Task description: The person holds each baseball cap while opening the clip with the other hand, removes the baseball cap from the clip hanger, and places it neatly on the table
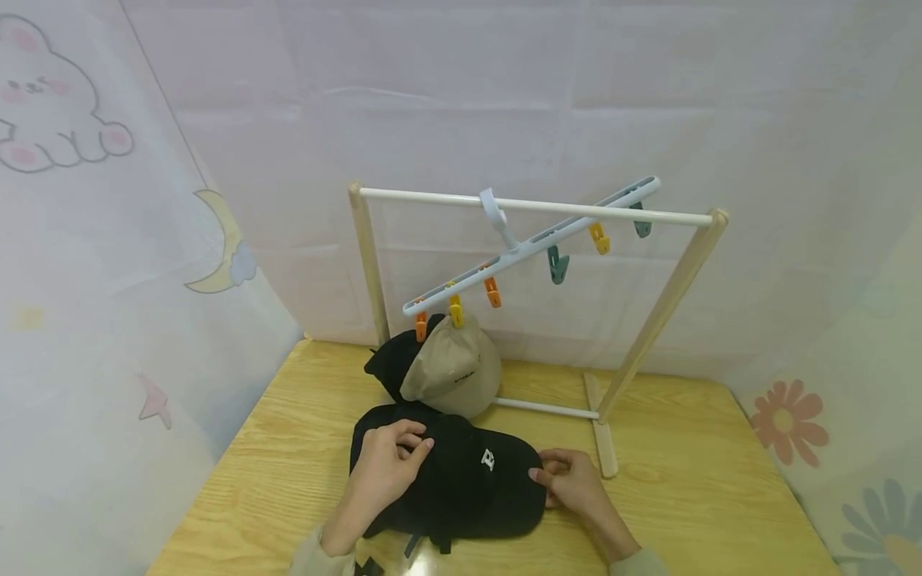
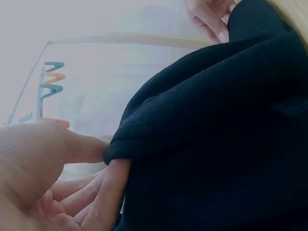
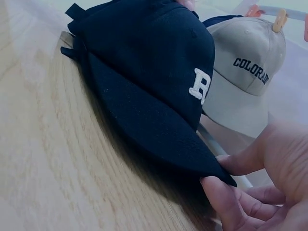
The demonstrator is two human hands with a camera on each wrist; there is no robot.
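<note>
A black baseball cap (image 1: pixel 461 488) with a white letter on its front lies over the near part of the table, brim toward the right. My left hand (image 1: pixel 392 464) pinches the fabric of its crown between thumb and index finger, as the left wrist view shows closely. At the brim's outer edge, my right hand (image 1: pixel 574 484) grips with thumb above and fingers beneath. In the right wrist view the white letter (image 3: pixel 199 85) faces the right side, and dark straps (image 3: pixel 71 52) stick out at the cap's back.
Behind the cap, a beige cap (image 1: pixel 461 368) and another black cap (image 1: pixel 392 364) hang from clips on a pale blue hanger (image 1: pixel 519 252). The hanger hooks over a white rail (image 1: pixel 432 196) with wooden posts (image 1: pixel 659 312). Further clips, green (image 1: pixel 558 266) and yellow (image 1: pixel 599 238), dangle at its right.
</note>
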